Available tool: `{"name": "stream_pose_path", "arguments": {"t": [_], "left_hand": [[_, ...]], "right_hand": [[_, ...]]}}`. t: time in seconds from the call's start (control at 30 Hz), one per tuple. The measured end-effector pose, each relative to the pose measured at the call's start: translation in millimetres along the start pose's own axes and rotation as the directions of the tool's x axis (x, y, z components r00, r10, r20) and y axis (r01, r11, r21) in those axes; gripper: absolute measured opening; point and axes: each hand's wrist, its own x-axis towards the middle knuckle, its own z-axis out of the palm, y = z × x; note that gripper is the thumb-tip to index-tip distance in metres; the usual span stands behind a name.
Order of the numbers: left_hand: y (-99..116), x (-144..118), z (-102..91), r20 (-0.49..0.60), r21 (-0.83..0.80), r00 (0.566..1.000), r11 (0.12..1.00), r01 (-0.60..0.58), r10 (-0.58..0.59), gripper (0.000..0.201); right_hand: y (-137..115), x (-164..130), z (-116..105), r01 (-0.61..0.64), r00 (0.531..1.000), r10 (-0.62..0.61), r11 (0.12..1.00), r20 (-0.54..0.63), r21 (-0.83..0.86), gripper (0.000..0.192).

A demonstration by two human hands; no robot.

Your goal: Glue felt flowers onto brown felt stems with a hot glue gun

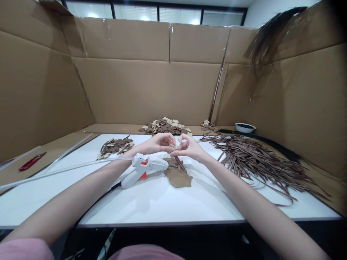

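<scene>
Both hands meet over the middle of the white board. Between the pinched fingertips of my left hand [162,143] and my right hand [190,147] is a small beige flower piece [175,147], partly covered by the fingers. A brown strip [180,163] slants down from it. Below lies an irregular brown scrap [179,177] with glossy marks on it. A white glue gun [141,169] with an orange trigger rests on its side by my left forearm, its nozzle toward the scrap. A long clear glue stick [81,168] sticks out of its back.
Brown and cream flower pieces lie in a heap [168,126] at the back and a smaller pile [116,146] at left. Many brown strips [255,159] spread at right. A white bowl [245,128] stands behind them. A red-handled tool [31,161] lies far left. Cardboard walls [146,90] surround the table.
</scene>
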Motion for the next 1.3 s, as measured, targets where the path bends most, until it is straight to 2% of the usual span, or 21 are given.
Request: {"name": "stream_pose_path", "arguments": {"t": [0.37,0.6,1.13,1.3], "left_hand": [[-20,0,-14.2,-0.097,-0.104,0.995,0.994,-0.030,0.020,0.035],[-22,-2,-11.3,-0.132,-0.152,0.991,0.988,-0.027,0.007,0.037],[-29,-9,-18.3,-0.096,-0.149,0.995,0.988,-0.024,0.010,0.036],[-35,-9,-21.5,-0.126,-0.153,0.992,0.988,-0.023,0.004,0.037]], "right_hand": [[2,-4,0,-0.067,0.997,0.066,0.996,0.034,0.051,0.059],[0,-5,6,-0.088,0.995,0.084,0.994,0.058,0.070,0.056],[10,-3,7,-0.081,0.995,0.077,0.996,0.070,0.045,0.049],[8,-4,7,-0.087,0.995,0.086,0.996,0.059,0.012,0.049]]}}
